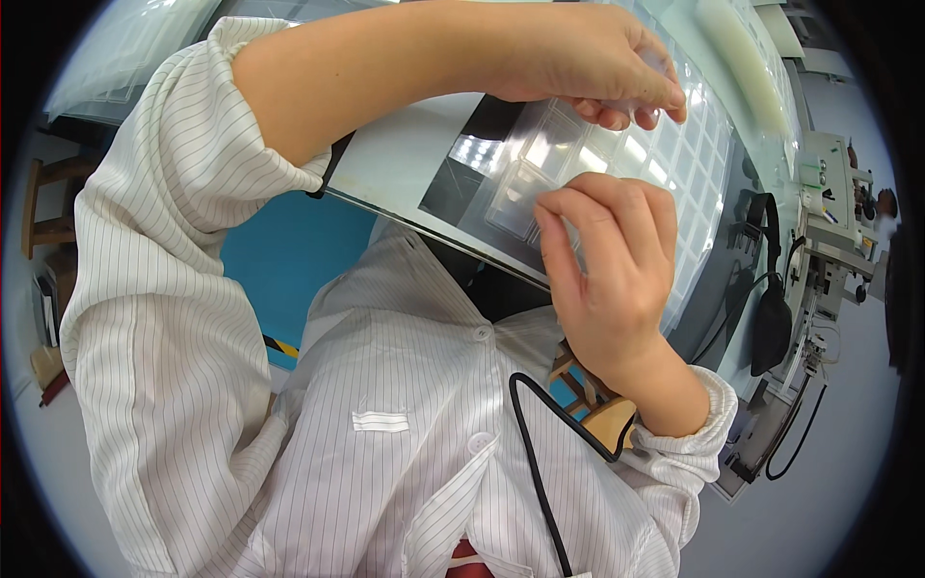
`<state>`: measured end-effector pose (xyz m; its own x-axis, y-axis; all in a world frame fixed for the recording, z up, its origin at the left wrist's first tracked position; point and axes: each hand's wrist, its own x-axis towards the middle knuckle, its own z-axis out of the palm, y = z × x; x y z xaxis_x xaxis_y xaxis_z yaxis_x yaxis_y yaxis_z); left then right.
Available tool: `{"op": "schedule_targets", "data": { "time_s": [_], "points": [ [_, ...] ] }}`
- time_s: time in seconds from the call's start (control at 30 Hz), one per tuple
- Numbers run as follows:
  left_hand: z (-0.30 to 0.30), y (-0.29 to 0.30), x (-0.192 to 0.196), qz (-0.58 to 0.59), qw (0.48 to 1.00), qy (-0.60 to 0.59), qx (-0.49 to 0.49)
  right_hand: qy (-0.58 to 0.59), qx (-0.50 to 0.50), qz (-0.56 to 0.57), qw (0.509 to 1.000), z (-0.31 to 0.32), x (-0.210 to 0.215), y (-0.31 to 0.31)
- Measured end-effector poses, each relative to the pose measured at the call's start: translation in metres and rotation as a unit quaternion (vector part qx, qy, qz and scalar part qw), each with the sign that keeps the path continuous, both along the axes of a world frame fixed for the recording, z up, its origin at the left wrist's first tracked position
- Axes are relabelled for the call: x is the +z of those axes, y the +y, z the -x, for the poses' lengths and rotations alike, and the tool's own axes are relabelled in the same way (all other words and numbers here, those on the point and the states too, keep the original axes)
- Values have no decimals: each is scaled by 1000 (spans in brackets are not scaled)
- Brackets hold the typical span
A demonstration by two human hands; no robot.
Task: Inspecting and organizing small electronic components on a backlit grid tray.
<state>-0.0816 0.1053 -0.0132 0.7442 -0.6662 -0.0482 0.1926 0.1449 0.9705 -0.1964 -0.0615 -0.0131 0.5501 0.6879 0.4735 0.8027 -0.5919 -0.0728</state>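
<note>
My left hand [617, 72] reaches across from the left, above a clear plastic tray [696, 183] divided into a grid of compartments. Its fingers curl around a see-through plastic piece [657, 62], mostly hidden by the hand. Closer to the table's front edge is my right hand [612, 255], thumb and forefinger drawn together in a pinch. Whatever it holds, if anything, is too small or clear to make out. Beside those fingertips lies a flat clear plastic case [520, 200] on the near end of the tray.
The white table edge [434, 231] runs close before my body. At the right lie a black strap with a pouch [771, 328] and a thin cable. Rolled translucent sheeting [742, 58] sits at the far side. Bench equipment [833, 207] stands farther right; a black cord [530, 453] hangs across my coat.
</note>
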Motion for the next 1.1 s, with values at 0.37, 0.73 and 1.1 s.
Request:
{"op": "schedule_targets", "data": {
  "time_s": [0.37,0.73,1.1],
  "points": [
    [0,3,0,-11,1000,-14,-18,42,14,-36,998,-1,-1,2],
    [-1,2,-1,-21,999,-40,-23,28,0,-38,999,-2,-1,3],
    [-2,1,-1,-26,999,-26,-26,27,-13,-44,999,-2,-4,2]
  ]
}}
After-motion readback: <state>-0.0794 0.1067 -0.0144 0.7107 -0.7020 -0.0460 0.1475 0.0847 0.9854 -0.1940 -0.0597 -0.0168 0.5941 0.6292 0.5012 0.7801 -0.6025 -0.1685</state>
